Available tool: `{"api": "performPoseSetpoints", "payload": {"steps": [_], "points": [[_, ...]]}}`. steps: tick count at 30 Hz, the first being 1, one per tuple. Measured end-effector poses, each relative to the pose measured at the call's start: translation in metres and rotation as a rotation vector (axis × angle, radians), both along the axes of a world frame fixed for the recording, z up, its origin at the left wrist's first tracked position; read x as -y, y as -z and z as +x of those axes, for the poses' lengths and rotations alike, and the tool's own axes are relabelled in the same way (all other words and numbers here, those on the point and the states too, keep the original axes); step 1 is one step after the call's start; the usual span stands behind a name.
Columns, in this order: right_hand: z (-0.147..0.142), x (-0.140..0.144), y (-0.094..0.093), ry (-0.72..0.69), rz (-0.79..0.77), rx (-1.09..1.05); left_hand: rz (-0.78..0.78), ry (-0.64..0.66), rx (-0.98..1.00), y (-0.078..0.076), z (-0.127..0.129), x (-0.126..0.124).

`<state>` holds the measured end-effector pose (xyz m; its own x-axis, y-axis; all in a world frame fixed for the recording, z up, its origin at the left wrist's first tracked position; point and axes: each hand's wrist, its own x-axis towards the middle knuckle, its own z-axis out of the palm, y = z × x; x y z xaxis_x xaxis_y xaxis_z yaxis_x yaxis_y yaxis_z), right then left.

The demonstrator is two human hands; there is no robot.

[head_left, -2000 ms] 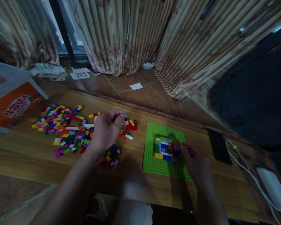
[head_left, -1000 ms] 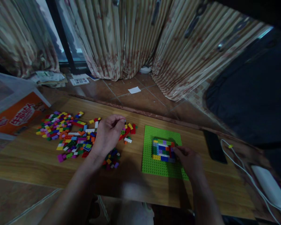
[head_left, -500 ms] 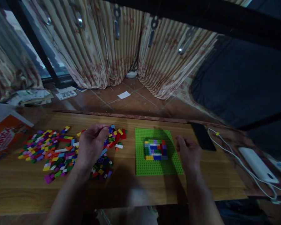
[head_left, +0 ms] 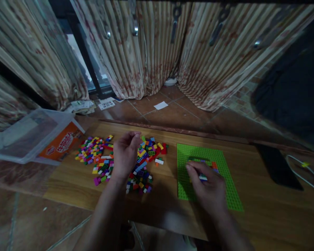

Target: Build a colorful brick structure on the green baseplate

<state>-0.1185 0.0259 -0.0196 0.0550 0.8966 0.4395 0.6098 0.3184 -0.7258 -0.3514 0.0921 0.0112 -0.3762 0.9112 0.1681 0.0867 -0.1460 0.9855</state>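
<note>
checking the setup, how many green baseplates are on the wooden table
1. The flat green studded plastic baseplate lies on the wooden table, right of the loose pile of small coloured plastic bricks. The right hand covers part of it.

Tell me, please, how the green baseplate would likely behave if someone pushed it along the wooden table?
The green baseplate looks thin, flat and rigid, so it would probably slide rather than tip or roll. The wooden table appears smooth, so little may hold it. The right hand resting on it probably steadies it.
</note>
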Motion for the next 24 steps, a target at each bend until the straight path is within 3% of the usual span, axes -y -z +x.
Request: {"api": "performPoseSetpoints", "payload": {"steps": [3,7,17,21,24], "points": [[-0.022,-0.003,0.008,-0.135,-0.03,0.078,0.011,0.009,0.019,0.0,0.0,0.0],[-0.043,-0.01,0.02,-0.209,-0.055,0.135,0.013,0.03,0.042,-0.001,0.001,0.001],[-0.064,-0.024,0.031,-0.183,-0.132,0.287,0.025,0.033,0.103,-0.003,-0.008,0.002],[-0.067,-0.026,0.028,-0.2,-0.176,0.143,0.031,0.027,0.12,-0.002,-0.01,0.001],[-0.068,-0.025,0.026,-0.221,-0.263,-0.155,-0.015,0.065,0.066,-0.002,-0.01,0.002]]}}
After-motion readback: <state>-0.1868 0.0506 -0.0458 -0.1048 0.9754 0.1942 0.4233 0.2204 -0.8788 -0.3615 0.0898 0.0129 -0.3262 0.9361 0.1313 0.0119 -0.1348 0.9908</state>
